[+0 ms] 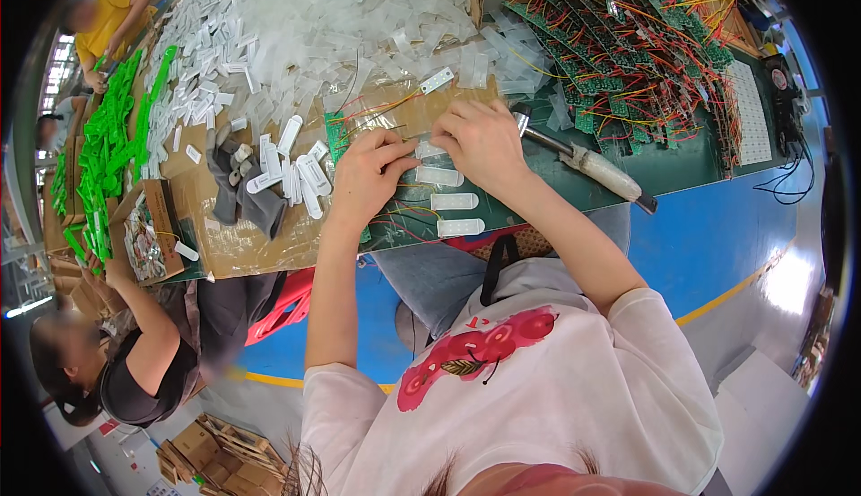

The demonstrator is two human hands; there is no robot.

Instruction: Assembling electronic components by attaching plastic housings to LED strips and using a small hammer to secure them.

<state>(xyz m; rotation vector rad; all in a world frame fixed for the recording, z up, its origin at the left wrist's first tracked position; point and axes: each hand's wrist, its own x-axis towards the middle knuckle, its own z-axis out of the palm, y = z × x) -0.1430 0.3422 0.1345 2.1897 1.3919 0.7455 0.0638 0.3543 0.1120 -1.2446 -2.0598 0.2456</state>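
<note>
My left hand is closed in a pinch over the work surface; what lies between its fingertips is too small to make out. Close beside it, my right hand has bent fingers gripping a small white plastic case, partly covered by them. Below the hands, a column of similar cases, including a white one, lies near the table edge. A green circuit board strip with red, yellow and black wires sits left of my left hand. Another white piece rests above the hands.
Clear plastic pieces heap at the back. Wired circuit boards pile up at right, near a rod-shaped tool with a wrapped handle. Grey gloves and loose white cases lie left. A co-worker sits beside green parts.
</note>
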